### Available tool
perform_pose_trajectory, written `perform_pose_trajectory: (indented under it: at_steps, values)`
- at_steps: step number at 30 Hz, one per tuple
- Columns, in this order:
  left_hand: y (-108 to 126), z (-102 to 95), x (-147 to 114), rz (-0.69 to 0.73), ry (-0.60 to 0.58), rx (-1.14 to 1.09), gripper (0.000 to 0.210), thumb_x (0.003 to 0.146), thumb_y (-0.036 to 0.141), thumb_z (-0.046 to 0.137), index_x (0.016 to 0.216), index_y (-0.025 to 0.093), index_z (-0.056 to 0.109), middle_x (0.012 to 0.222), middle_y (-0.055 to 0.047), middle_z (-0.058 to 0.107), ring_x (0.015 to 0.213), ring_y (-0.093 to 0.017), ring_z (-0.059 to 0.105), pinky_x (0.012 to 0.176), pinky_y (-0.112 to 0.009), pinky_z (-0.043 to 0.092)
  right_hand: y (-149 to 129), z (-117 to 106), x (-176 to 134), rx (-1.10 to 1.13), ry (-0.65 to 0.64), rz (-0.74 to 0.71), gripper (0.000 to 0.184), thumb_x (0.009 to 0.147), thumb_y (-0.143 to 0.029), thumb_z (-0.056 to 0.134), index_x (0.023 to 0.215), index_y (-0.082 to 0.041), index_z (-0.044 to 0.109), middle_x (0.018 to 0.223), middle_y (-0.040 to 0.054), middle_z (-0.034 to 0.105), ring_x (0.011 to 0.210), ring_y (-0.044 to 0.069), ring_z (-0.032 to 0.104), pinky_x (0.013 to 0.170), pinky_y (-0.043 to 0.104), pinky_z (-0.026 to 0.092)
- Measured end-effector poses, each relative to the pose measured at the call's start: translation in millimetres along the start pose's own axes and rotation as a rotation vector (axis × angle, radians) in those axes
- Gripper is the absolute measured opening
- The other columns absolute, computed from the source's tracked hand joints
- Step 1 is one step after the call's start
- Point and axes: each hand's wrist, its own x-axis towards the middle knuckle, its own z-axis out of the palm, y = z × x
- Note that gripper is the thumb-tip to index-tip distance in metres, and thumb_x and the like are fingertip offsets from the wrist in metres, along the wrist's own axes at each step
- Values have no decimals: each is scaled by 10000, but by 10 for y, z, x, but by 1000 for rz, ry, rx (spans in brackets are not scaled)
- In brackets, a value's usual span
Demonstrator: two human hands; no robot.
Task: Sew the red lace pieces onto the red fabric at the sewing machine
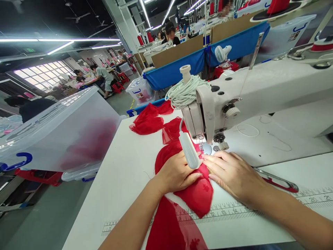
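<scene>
Red sheer fabric [199, 198] lies under the sewing machine's [194, 118] needle area and spreads toward me. My left hand [174, 172] rests on it, thumb and fingers apart and pressing down; a white lamp head [189, 151] hides some fingertips. Stretched flat, the fingers of my right hand [230, 173] touch the fabric's right edge close to the presser foot [201, 147]. Another red piece [166, 225] hangs over the front of the table. More red fabric [148, 119] lies behind the machine head. Thread snips [281, 182] with a red part lie beside my right wrist.
A printed ruler [226, 212] runs along the front of the white table [117, 166]. At left stands a translucent bin [65, 135] with reddish contents. Pale green cord [184, 92] is coiled on the machine. Beyond are a small fan [222, 52], blue cloth troughs [179, 69] and several people working.
</scene>
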Motion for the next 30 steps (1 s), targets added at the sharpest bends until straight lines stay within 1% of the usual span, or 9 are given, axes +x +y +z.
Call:
perform_pose_trajectory:
  at_steps: [7, 11, 14, 17, 19, 22, 25, 27, 30]
  values:
    - [6, 23, 2, -38, -19, 30, 451, 1029, 397, 346, 975, 114, 694, 1017, -163, 684, 967, -269, 623, 844, -447, 558, 18, 29, 5, -13, -11, 15, 291, 981, -247, 474, 1192, -143, 645, 1212, 93, 678, 1044, 245, 555, 806, 393, 436]
    - [9, 28, 4, -42, -35, 47, 470, 1032, 402, 324, 995, 111, 692, 1009, -162, 684, 952, -268, 623, 840, -445, 554, -3, -51, 10, -8, 44, -12, 291, 987, -218, 446, 1173, -121, 648, 1185, 114, 685, 1046, 256, 561, 824, 397, 436]
    - [13, 19, 9, -49, -58, 47, 459, 1032, 399, 325, 1025, 115, 686, 1029, -159, 679, 950, -264, 619, 843, -443, 548, -33, -165, 15, 63, 55, -100, 250, 982, -174, 439, 1071, -125, 667, 1087, 100, 711, 994, 239, 579, 809, 367, 425]
    - [15, 10, 15, -43, -56, 50, 456, 1031, 393, 322, 1064, 109, 677, 1048, -165, 677, 944, -264, 618, 829, -437, 548, -54, -236, 13, 98, 41, -131, 241, 980, -161, 431, 1020, -138, 668, 989, 85, 718, 931, 221, 589, 755, 343, 404]
    - [17, 5, 20, -37, -52, 53, 460, 1033, 390, 319, 1092, 98, 669, 1042, -165, 680, 930, -260, 621, 818, -426, 550, -62, -241, 10, 102, 33, -132, 241, 982, -172, 429, 988, -144, 669, 950, 75, 710, 870, 213, 574, 720, 339, 387]
    - [25, -1, 27, -39, -71, 57, 470, 1037, 404, 309, 1140, 97, 649, 1038, -160, 685, 918, -252, 622, 820, -427, 551, -70, -217, 12, 100, 40, -130, 243, 975, -174, 443, 847, -159, 650, 888, 55, 684, 783, 192, 523, 681, 334, 365]
    - [35, -8, 34, -50, -84, 61, 483, 1038, 419, 300, 1137, 105, 652, 1045, -156, 687, 930, -257, 622, 834, -440, 551, -78, -202, 23, 73, 40, -128, 287, 971, -160, 435, 734, -173, 598, 789, 49, 632, 756, 179, 500, 650, 326, 349]
    - [38, -10, 35, -55, -88, 61, 488, 1038, 422, 299, 1130, 105, 657, 1049, -157, 687, 942, -261, 623, 838, -441, 551, -80, -201, 30, 60, 39, -132, 299, 966, -147, 432, 707, -177, 579, 762, 47, 614, 759, 177, 503, 642, 322, 346]
    - [33, -1, 32, -65, -105, 55, 485, 1036, 424, 298, 1159, 108, 644, 1067, -164, 679, 951, -268, 621, 840, -455, 549, -70, -203, 39, 60, 45, -134, 283, 959, -135, 443, 727, -172, 600, 811, 54, 642, 799, 186, 519, 677, 326, 371]
